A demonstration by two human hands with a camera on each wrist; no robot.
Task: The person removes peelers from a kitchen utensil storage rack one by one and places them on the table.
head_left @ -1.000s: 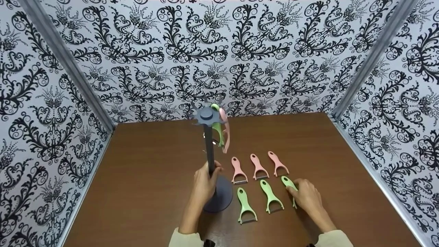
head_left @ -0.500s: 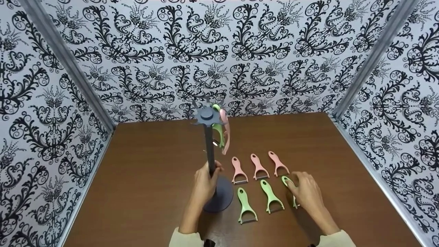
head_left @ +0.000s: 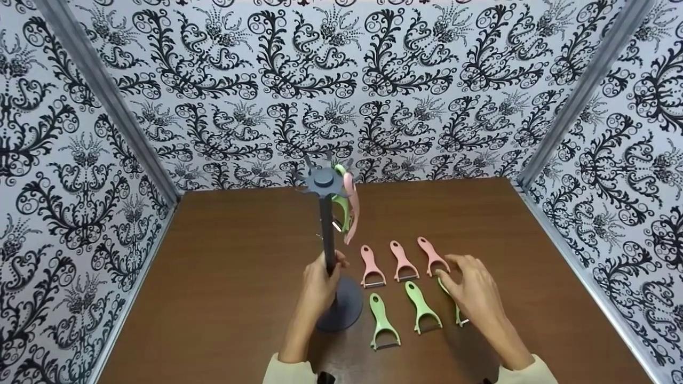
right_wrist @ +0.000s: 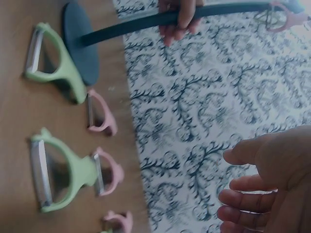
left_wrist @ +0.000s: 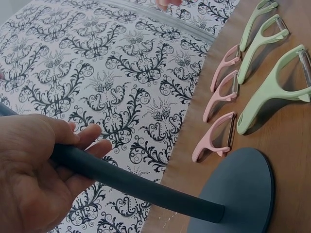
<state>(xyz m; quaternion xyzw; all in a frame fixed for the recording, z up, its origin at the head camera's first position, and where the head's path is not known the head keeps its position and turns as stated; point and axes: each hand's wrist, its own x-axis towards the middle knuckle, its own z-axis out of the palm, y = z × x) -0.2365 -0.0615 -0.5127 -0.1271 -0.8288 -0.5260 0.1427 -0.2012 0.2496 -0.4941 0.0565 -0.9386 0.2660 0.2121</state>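
Note:
My left hand [head_left: 318,282] grips the pole of a dark grey utensil stand [head_left: 326,229], whose round base [head_left: 341,309] is on the table. A green peeler [head_left: 344,208] and a pink peeler [head_left: 353,205] hang from the stand's hooked top. My right hand [head_left: 475,288], fingers loosely bent and holding nothing in the right wrist view, hovers over the rightmost green peeler [head_left: 459,314], hiding part of it. Its fingertips are near the rightmost pink peeler [head_left: 425,246]. Two more green peelers [head_left: 380,314] lie in the front row, two more pink peelers [head_left: 369,261] behind them.
The brown wooden table [head_left: 240,256] is enclosed by patterned black-and-white walls [head_left: 320,80] at the back and sides. Grey metal strips run along the corners and the table's side edges. The tall stand rises between the left hand and the back wall.
My right hand has come off the rightmost green peeler and moved away from me, towards the rightmost pink peeler. The left hand keeps its grip; the stand's top has turned slightly.

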